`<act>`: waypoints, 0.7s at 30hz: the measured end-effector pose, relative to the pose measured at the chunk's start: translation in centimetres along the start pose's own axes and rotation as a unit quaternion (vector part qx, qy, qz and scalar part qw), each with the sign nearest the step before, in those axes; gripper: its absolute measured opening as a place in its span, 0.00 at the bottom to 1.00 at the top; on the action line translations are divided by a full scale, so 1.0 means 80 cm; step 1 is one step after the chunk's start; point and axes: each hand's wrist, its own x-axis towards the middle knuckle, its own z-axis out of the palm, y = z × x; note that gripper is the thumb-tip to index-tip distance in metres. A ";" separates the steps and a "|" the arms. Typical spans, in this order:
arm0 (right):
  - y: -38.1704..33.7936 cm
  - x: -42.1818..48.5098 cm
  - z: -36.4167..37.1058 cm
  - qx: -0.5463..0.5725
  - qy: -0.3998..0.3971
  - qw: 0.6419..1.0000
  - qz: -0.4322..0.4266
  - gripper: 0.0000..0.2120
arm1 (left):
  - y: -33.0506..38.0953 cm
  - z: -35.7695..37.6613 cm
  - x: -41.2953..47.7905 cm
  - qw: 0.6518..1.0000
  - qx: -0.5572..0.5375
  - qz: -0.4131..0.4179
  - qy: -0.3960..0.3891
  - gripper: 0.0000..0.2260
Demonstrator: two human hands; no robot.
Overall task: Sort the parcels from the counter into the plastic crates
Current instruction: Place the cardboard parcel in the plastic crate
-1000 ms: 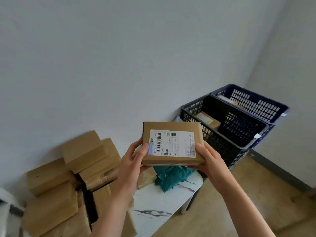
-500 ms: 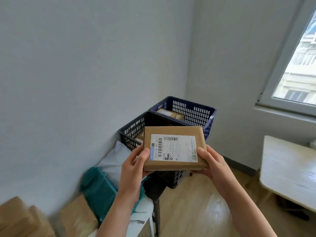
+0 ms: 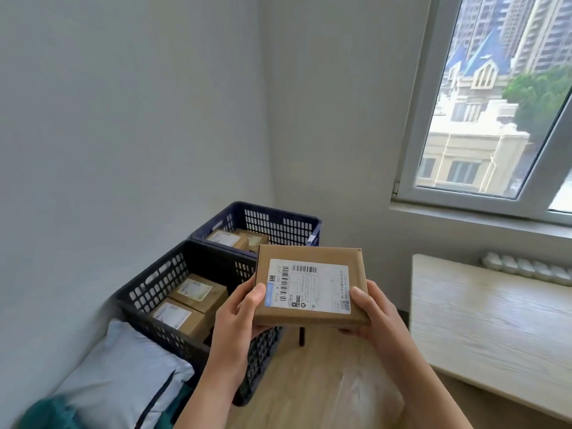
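A flat brown cardboard parcel (image 3: pixel 309 283) with a white shipping label faces me at chest height. My left hand (image 3: pixel 238 314) grips its left edge, thumb on top. My right hand (image 3: pixel 371 314) grips its right edge the same way. Below and to the left stands a black plastic crate (image 3: pixel 154 286) holding two labelled brown boxes (image 3: pixel 198 291). Behind it, in the corner, a dark blue crate (image 3: pixel 278 224) holds two more boxes (image 3: pixel 227 238). The parcel hangs over the black crate's right rim.
A pale grey mailer bag (image 3: pixel 123 382) and a teal bag (image 3: pixel 46 413) lie at the lower left, against the wall. A light wooden table (image 3: pixel 495 320) fills the right side under a window (image 3: pixel 495 103). Wooden floor (image 3: pixel 325 382) shows between the crates and the table.
The view has swung right, away from the stack of boxes on the counter, and the crates are now closer. Both hands still hold the parcel the same way.
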 end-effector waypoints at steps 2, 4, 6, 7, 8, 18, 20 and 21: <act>0.002 0.021 -0.011 -0.002 0.002 1.000 0.002 0.39 | -0.004 0.012 0.022 1.000 -0.007 -0.003 -0.005 0.16; 0.003 0.046 -0.021 -0.007 0.003 1.000 0.002 0.38 | -0.009 0.022 0.046 1.000 -0.013 -0.006 -0.007 0.20; 0.002 0.074 -0.029 -0.017 0.004 1.000 0.002 0.38 | -0.014 0.030 0.075 1.000 -0.020 -0.006 -0.010 0.20; 0.003 0.089 -0.031 -0.021 0.004 1.000 0.003 0.37 | -0.017 0.034 0.091 1.000 -0.025 -0.007 -0.011 0.19; 0.003 0.108 -0.034 -0.023 0.005 1.000 0.004 0.37 | -0.020 0.038 0.110 0.999 -0.032 -0.008 -0.012 0.18; -0.003 0.308 -0.018 -0.042 -0.003 0.998 0.054 0.36 | -0.029 0.041 0.314 0.998 -0.039 -0.043 -0.015 0.14; -0.002 0.351 -0.012 -0.047 -0.010 0.996 0.072 0.40 | -0.028 0.032 0.362 0.998 -0.034 -0.049 -0.019 0.13; 0.000 0.370 -0.010 -0.044 -0.017 0.996 0.080 0.41 | -0.029 0.027 0.387 0.998 -0.024 -0.057 -0.020 0.12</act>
